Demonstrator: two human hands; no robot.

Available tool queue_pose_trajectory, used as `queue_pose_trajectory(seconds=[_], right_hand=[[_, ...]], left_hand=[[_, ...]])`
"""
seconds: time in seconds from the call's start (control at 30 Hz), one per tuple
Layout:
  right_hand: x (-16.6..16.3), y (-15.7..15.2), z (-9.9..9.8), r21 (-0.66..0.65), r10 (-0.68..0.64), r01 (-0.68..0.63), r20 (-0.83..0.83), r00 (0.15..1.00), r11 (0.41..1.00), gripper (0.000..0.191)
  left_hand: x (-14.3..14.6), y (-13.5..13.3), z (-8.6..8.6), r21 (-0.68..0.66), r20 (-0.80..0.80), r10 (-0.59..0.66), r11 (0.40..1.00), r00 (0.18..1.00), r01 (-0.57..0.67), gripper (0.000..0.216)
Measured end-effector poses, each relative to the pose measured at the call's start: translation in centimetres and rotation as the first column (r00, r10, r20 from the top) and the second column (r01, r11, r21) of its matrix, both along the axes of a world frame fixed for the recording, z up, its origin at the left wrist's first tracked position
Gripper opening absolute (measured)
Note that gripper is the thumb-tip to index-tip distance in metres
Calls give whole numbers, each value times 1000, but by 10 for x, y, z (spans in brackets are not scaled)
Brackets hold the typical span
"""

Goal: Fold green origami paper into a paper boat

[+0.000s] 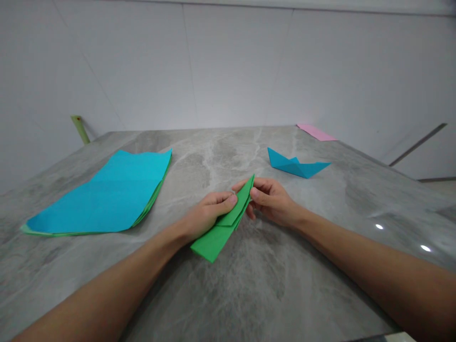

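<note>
A folded green paper lies slanted at the middle of the grey marble table, its pointed end up and to the right. My left hand pinches it from the left, thumb on top of a folded flap. On the other side, my right hand grips the upper tip, fingers curled round the paper. Both hands are closed on the same sheet.
A stack of paper sheets, blue on top and green below, lies at the left. A finished blue paper boat sits behind my right hand. A pink sheet lies at the far right corner. White walls stand behind the table.
</note>
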State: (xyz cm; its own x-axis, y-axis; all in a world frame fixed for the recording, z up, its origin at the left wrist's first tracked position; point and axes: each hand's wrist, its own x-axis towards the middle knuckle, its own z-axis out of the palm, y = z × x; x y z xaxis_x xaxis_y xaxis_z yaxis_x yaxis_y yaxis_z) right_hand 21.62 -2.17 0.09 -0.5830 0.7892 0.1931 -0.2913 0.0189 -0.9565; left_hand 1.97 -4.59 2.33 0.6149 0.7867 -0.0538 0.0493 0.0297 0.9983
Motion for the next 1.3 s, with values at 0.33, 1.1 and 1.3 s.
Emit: queue_pose_trajectory(seconds=[0.33, 1.1, 1.3], right_hand=[[-2, 5, 1, -51, -129, 134, 86, 988, 990, 38], [0, 5, 3, 59, -164, 158, 132, 977, 986, 37], [-2, 4, 5, 95, -159, 146, 155, 975, 985, 41]], left_hand=[[-1, 1, -4, 303, -99, 176, 943, 979, -138, 37], [-6, 0, -3, 597, -234, 177, 802, 956, -2, 34], [-6, 0, -1, 666, -270, 230, 746, 935, 9, 33]])
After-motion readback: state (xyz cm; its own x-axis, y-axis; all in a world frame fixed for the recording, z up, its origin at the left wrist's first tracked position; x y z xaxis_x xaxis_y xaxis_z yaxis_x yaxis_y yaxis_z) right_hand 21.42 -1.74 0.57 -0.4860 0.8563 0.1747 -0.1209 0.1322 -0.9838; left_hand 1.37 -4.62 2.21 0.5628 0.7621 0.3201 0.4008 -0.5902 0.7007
